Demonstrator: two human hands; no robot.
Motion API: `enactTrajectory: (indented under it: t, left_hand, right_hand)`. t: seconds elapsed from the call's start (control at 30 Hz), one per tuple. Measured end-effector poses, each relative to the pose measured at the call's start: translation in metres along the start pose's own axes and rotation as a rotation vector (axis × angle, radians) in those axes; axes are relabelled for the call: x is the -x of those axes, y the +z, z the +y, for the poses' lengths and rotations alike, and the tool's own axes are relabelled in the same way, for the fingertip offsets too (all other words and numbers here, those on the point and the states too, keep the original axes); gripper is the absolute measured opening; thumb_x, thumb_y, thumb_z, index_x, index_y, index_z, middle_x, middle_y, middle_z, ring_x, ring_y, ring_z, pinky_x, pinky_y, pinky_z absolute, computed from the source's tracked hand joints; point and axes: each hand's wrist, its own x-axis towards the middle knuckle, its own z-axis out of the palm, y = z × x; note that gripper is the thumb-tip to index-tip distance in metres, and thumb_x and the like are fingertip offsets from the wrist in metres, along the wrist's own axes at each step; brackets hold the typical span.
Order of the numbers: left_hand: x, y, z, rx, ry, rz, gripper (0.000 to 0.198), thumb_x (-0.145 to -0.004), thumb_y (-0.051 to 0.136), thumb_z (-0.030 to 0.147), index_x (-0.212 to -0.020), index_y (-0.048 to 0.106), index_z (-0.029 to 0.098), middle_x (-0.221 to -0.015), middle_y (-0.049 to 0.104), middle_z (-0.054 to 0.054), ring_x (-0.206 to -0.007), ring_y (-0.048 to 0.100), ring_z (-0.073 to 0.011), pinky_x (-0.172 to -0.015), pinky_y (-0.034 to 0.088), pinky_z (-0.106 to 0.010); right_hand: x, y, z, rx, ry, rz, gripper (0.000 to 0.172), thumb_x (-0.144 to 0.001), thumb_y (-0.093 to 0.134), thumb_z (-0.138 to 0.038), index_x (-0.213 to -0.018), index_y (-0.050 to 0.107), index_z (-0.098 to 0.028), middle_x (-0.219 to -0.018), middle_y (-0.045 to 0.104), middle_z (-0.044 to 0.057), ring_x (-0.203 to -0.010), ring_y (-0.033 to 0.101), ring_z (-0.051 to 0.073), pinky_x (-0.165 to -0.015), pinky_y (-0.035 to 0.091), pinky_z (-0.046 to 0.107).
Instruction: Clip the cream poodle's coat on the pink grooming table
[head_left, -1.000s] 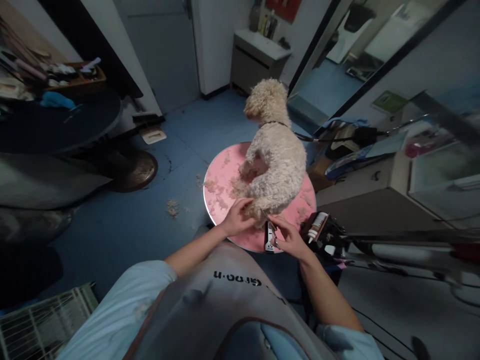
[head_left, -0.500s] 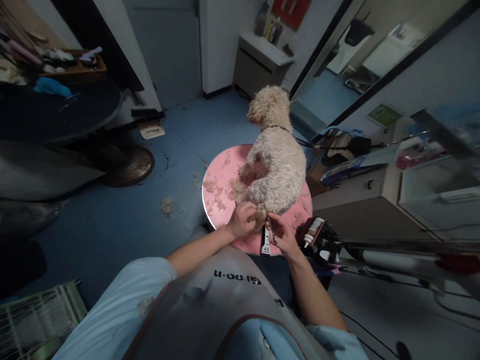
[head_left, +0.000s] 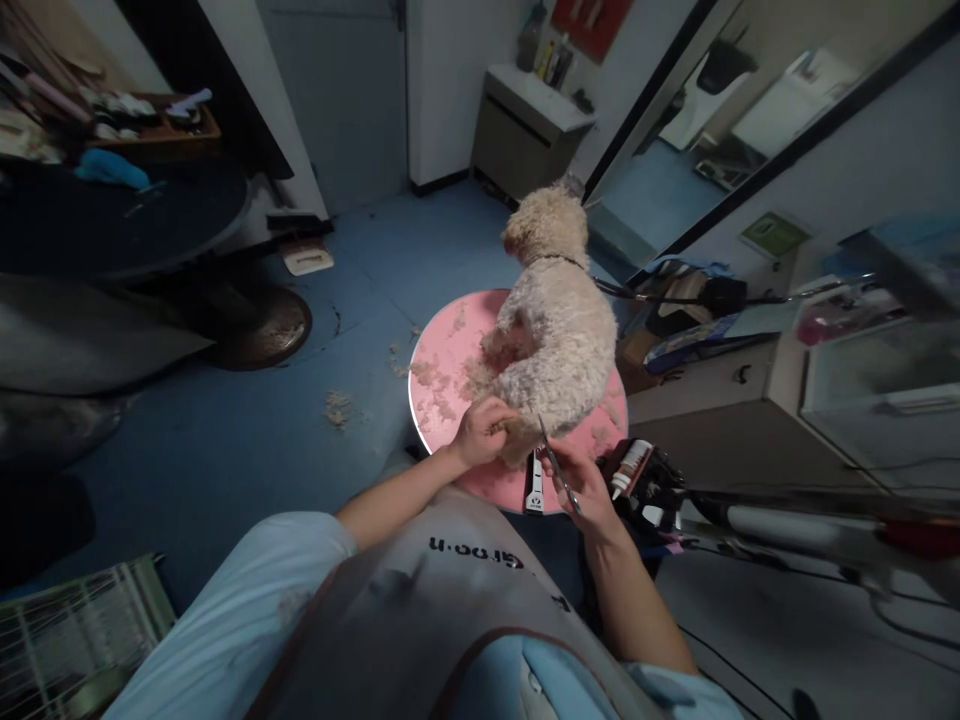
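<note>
A curly cream dog [head_left: 564,335] sits on the round pink table [head_left: 435,420], its back towards me and its head turned left. My left hand [head_left: 484,428] is closed on the dog's paw [head_left: 519,440], which is drawn back towards me. In my right hand [head_left: 585,482] I hold scissors [head_left: 559,468], their tips pointing up and away, just right of the paw. Under my hands, a black-and-white clipper-like tool [head_left: 534,485] lies at the table's near edge. Loose tufts of hair [head_left: 435,380] are scattered over the left of the tabletop.
A leash [head_left: 637,293] runs from the dog's neck to the right. Beside the table's right edge is a white-and-brown bottle [head_left: 631,468] among dark items. Cut hair [head_left: 337,408] lies on the blue floor. A dark round table [head_left: 120,220] with brushes stands at left.
My right hand with the scissors has moved right and slightly down, away from the paw. More of the paw shows now. My left hand keeps its hold.
</note>
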Motion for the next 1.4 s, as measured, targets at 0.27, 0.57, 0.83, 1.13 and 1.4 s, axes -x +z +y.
enactTrajectory:
  t: [0.27, 0.57, 0.83, 1.13, 1.4]
  left_hand:
    - [0.000, -0.010, -0.004, 0.206, -0.482, 0.084, 0.015, -0.073, 0.053, 0.013, -0.066, 0.065, 0.016, -0.066, 0.057, 0.000, -0.066, 0.054, -0.0123, -0.062, 0.042, -0.024]
    - [0.000, -0.012, 0.010, 0.250, -0.460, 0.095, 0.014, -0.081, 0.061, 0.024, -0.072, 0.069, 0.016, -0.069, 0.062, -0.001, -0.068, 0.058, -0.0122, -0.062, 0.045, -0.023]
    - [0.003, -0.017, 0.015, 0.113, -0.280, 0.083, 0.014, -0.083, 0.059, 0.015, -0.078, 0.072, 0.017, -0.074, 0.067, -0.002, -0.071, 0.061, -0.0120, -0.065, 0.049, -0.024]
    - [0.011, -0.015, 0.010, 0.018, 0.069, 0.037, 0.014, -0.081, 0.057, 0.011, -0.086, 0.069, 0.017, -0.079, 0.065, -0.004, -0.073, 0.061, -0.0132, -0.065, 0.051, -0.025]
    - [0.012, -0.012, -0.001, 0.029, -0.071, 0.088, 0.031, -0.076, 0.071, 0.033, -0.103, 0.067, 0.019, -0.096, 0.064, -0.008, -0.091, 0.062, -0.0197, -0.079, 0.052, -0.034]
  right_hand:
    - [0.064, -0.034, -0.032, 0.054, -0.202, 0.188, 0.064, -0.069, 0.076, -0.055, -0.129, 0.057, -0.044, -0.097, 0.063, 0.004, -0.093, 0.061, 0.025, -0.089, 0.050, 0.045]
    - [0.026, 0.021, 0.018, 0.000, 0.159, -0.004, 0.066, -0.063, 0.084, -0.041, -0.125, 0.065, -0.029, -0.100, 0.066, 0.005, -0.085, 0.057, 0.019, -0.077, 0.049, 0.033]
    - [0.002, 0.019, 0.031, -0.023, 0.119, 0.013, 0.066, -0.060, 0.083, -0.041, -0.122, 0.066, -0.029, -0.100, 0.066, 0.005, -0.084, 0.057, 0.019, -0.072, 0.048, 0.032]
    - [-0.008, 0.021, 0.029, 0.137, -0.064, 0.056, 0.062, -0.062, 0.081, -0.045, -0.120, 0.067, -0.026, -0.101, 0.065, 0.007, -0.091, 0.059, 0.023, -0.083, 0.050, 0.040]
    - [-0.020, 0.011, 0.020, 0.160, -0.058, 0.040, 0.056, -0.061, 0.082, -0.042, -0.115, 0.070, -0.027, -0.097, 0.065, 0.005, -0.086, 0.059, 0.021, -0.082, 0.049, 0.038]
